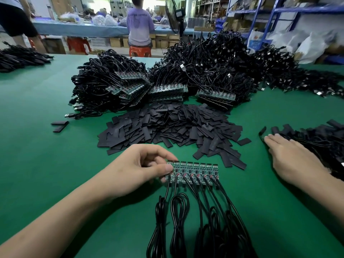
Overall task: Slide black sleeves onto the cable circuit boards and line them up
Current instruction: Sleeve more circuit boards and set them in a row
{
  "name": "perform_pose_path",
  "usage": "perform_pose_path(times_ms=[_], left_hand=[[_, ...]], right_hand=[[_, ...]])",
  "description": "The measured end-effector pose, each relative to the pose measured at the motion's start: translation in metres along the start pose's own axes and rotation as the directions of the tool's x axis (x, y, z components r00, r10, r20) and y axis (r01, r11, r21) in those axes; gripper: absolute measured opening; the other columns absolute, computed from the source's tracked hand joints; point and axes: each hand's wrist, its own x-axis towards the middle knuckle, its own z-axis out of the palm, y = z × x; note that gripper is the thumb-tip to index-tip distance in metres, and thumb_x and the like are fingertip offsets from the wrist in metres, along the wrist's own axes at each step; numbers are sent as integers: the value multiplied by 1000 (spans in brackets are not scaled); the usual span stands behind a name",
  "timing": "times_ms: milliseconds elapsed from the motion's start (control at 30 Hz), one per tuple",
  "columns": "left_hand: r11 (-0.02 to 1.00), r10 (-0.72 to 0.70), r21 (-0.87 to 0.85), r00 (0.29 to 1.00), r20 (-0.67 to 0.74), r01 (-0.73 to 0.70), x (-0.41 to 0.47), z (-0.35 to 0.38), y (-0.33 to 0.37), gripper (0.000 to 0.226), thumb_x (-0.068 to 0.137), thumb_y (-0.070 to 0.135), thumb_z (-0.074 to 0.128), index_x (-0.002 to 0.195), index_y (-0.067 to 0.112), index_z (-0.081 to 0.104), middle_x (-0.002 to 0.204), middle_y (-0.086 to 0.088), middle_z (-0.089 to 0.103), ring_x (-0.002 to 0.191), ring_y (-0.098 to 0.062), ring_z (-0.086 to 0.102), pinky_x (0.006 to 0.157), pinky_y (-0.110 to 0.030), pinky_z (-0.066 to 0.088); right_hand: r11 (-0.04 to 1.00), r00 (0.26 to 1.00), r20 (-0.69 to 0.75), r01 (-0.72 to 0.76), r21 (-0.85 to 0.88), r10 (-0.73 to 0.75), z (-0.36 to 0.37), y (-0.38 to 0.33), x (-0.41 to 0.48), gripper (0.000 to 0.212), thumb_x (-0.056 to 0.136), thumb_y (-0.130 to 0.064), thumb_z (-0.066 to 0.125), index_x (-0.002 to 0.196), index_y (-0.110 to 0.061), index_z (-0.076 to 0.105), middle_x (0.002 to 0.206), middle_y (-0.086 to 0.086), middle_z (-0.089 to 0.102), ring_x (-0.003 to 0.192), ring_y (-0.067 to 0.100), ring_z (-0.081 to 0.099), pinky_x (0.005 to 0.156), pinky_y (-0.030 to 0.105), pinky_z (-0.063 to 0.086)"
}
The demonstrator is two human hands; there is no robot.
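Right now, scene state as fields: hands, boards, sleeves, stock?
left hand: pinches left end of board row
right hand: flat, fingers straight, on right-side pile of sleeves and cables
board row: green boards side by side on table, no sleeves on
loose sleeves: heap just beyond board row
stock: cable bundles with boards behind the heap

My feed shows a green-covered table stretching toward a far bench draped in blue, cardboard boxes stacked beneath it. A person sits there on an orange stool (back to me), a standing fan just right of them; blue metal shelving fills the far right.
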Motion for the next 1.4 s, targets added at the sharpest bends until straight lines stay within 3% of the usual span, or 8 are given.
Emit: perform_pose_path(times_ms=[200,300,367,533,733,1033,1267,1400], left_hand=[[997,-3,-71,998,-69,-2,0,-3,-1,22,80,21,73,99,11,76,77,-6,71,65,-11,65,58,-20,52],[998,13,-60,996,-83,-18,0,-1,-1,16,84,16,73,100,12,77,79,-6,71,67,-10,64,60,-21,54],[999,29,-38,996,-82,-32,0,0,-1,16,86,16,72,101,14,77,82,-5,73,70,-10,65,64,-22,55],[996,57,-61,994,-90,-63,-3,0,2,19,84,24,73,103,20,78,87,-7,75,71,-10,65,65,-21,54],[996,32,-78,990,-138,-43,-1,2,0,11,79,27,75,77,17,77,67,-3,70,59,-9,63,61,-16,51],[959,-28,-282,1000,7,29,3,-5,-4,12,81,24,76,81,12,78,75,-6,72,64,-10,63,64,-17,52],[961,129,-207,961,-246,-182,7,-17,-11,30,68,52,87,75,24,77,72,9,68,69,-8,58,69,-19,49],[945,286,-68,909,-303,-320,11,-9,-10,12,76,33,80,73,22,76,83,6,66,79,-8,61,73,-16,49]], right_hand=[[992,981,-189,74,98,-54,-22,-21,-9,51,110,-33,31,159,-17,32,168,-3,26,157,15,14,126,46,13],[743,881,-413,435,509,-232,-53,-71,-35,48,104,-53,37,135,-28,65,137,-18,61,132,2,51,108,21,36],[583,868,-346,496,643,-357,-68,-105,-52,45,96,-65,42,110,-38,74,105,-29,71,100,-10,62,82,8,43],[519,865,-193,442,732,-464,-65,-147,-54,23,92,-49,67,77,-32,71,65,-21,64,57,-2,55,55,16,38],[366,875,-205,383,848,-439,-52,-152,-50,17,91,-44,69,81,-31,74,72,-13,69,62,-2,56,65,28,45],[126,811,-211,328,936,-546,-51,-153,-46,11,93,-34,72,87,-26,76,84,4,75,73,8,62,74,34,49],[400,875,-315,455,796,-367,-46,-158,-55,29,84,-63,64,103,-44,74,101,-32,66,101,-10,60,82,21,44],[303,840,-379,504,809,-388,-51,-171,-68,27,87,-61,62,97,-40,74,96,-28,68,95,-8,62,76,8,41]])
